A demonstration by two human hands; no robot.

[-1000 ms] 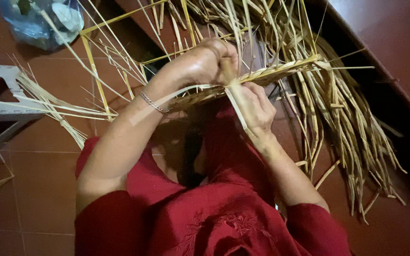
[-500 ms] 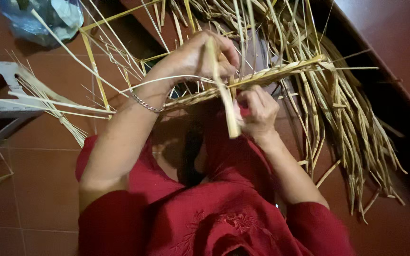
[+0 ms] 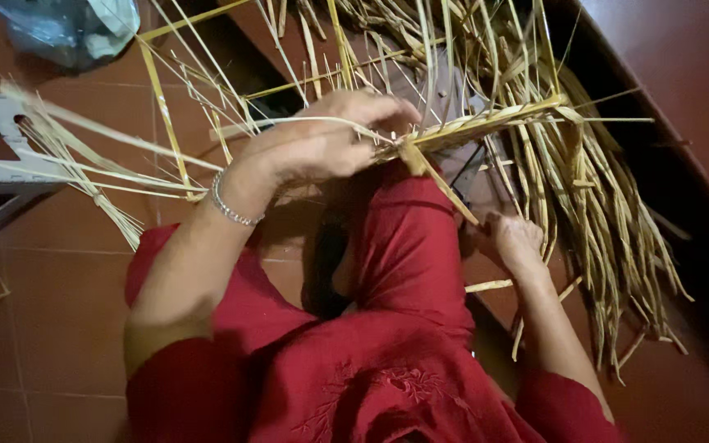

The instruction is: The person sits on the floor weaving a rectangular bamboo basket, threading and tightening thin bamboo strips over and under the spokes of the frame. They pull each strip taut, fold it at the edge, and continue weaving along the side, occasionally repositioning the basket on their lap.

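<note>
Lowered since the earlier frame, the right hand [image 3: 512, 239] is closed on a palm leaf strip [image 3: 441, 182], pulled taut. The woven leaf edge [image 3: 486, 123], above the lap, is pinched by the left hand [image 3: 322, 139]; even tension is advised.

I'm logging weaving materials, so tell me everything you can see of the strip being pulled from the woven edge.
The strip is a flat, narrow, yellow-tan length of dried leaf or reed, stiff-looking and straight. It runs slanting from the woven edge, where the left hand pins the work, down toward the right hand, whose fingers meet its lower end. It crosses over the red-clothed knee. Whether it is creased at the top is unclear.
</note>
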